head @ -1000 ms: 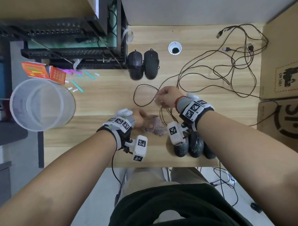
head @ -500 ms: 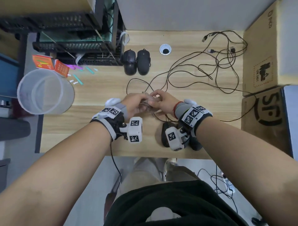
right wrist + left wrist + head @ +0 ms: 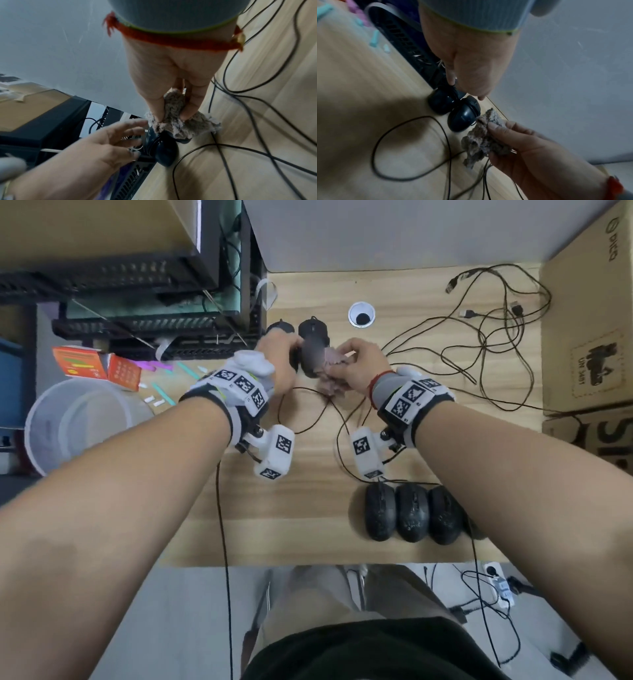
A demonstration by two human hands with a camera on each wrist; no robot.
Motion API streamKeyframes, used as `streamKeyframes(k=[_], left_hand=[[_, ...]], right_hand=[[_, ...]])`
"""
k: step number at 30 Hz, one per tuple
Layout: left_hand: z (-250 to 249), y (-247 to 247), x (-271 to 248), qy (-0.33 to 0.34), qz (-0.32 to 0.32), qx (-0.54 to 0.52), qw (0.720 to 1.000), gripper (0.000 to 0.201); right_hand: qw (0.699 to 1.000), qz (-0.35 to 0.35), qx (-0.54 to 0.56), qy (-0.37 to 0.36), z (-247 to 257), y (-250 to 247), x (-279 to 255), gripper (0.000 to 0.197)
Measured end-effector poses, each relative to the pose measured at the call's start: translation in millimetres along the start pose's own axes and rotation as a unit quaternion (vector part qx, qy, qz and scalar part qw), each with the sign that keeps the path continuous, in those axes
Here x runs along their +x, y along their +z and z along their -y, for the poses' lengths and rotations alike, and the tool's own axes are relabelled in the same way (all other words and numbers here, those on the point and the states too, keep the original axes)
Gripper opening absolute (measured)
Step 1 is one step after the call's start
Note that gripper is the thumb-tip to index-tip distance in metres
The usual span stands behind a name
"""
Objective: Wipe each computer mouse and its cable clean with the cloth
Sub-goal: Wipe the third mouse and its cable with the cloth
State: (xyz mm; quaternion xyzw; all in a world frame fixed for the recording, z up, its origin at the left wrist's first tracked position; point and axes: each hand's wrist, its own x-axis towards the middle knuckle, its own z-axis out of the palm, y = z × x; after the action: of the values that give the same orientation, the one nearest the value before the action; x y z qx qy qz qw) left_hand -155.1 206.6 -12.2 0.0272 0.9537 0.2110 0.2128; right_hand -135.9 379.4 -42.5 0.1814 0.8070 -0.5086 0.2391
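Two black mice stand side by side at the far middle of the wooden table (image 3: 274,525), the left mouse (image 3: 281,328) and the right mouse (image 3: 313,344). My left hand (image 3: 291,350) reaches over them with its fingers spread and straight, holding nothing, fingertips (image 3: 452,81) just at the left mouse (image 3: 441,102). My right hand (image 3: 342,361) pinches a fuzzy grey cloth (image 3: 330,371) between thumb and fingers, against the right mouse (image 3: 164,150). Three more black mice (image 3: 411,515) sit in a row near the front right. Their black cables (image 3: 496,344) lie tangled across the right side.
A black equipment rack (image 3: 154,320) borders the far mice on the left. A translucent bin (image 3: 78,422) and an orange box (image 3: 96,364) are at the left. Cardboard boxes (image 3: 589,337) line the right edge. A cable grommet (image 3: 361,314) sits behind the mice.
Both hands have moved from the middle of the table to the far pair of mice. The cloth went from under my left hand into my right hand, which let go of the cable.
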Motion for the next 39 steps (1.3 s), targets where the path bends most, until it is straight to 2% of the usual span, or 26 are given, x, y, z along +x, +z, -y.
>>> streamKeyframes(k=[5, 8, 11, 14, 18, 24, 28, 31, 34, 37, 39], left_hand=[[5, 3, 49, 0.032, 0.070, 0.059, 0.995, 0.064], [7, 12, 61, 0.039, 0.093, 0.081, 0.992, 0.063], [9, 16, 68, 0.052, 0.089, 0.086, 0.991, 0.057], [9, 17, 71, 0.063, 0.086, 0.090, 0.990, 0.055], [15, 20, 71, 0.058, 0.080, 0.079, 0.992, 0.064], [17, 24, 71, 0.053, 0.087, 0.063, 0.993, 0.061], [15, 22, 69, 0.054, 0.101, 0.083, 0.990, 0.068], [13, 18, 69, 0.069, 0.097, 0.115, 0.986, 0.064], [12, 18, 69, 0.069, 0.096, 0.113, 0.987, 0.061], [14, 21, 70, 0.055, 0.099, 0.083, 0.990, 0.066], [13, 21, 69, 0.051, 0.102, 0.075, 0.991, 0.066]], right_hand=[[0.998, -0.011, -0.056, 0.028, 5, 15, 27, 0.038], [0.997, -0.022, -0.068, 0.039, 3, 26, 36, 0.037], [0.993, -0.044, -0.090, 0.057, 7, 34, 44, 0.039], [0.986, -0.054, -0.116, 0.105, 9, 40, 49, 0.036], [0.969, -0.030, -0.202, 0.138, 3, 42, 47, 0.045], [0.984, -0.044, -0.139, 0.105, 23, 46, 54, 0.037], [0.975, -0.044, -0.161, 0.149, 14, 43, 50, 0.043], [0.962, -0.037, -0.203, 0.180, -3, 37, 41, 0.048], [0.969, -0.036, -0.190, 0.156, -7, 33, 41, 0.049], [0.986, -0.043, -0.130, 0.093, 4, 29, 43, 0.045], [0.987, -0.047, -0.142, 0.061, 12, 28, 45, 0.043]])
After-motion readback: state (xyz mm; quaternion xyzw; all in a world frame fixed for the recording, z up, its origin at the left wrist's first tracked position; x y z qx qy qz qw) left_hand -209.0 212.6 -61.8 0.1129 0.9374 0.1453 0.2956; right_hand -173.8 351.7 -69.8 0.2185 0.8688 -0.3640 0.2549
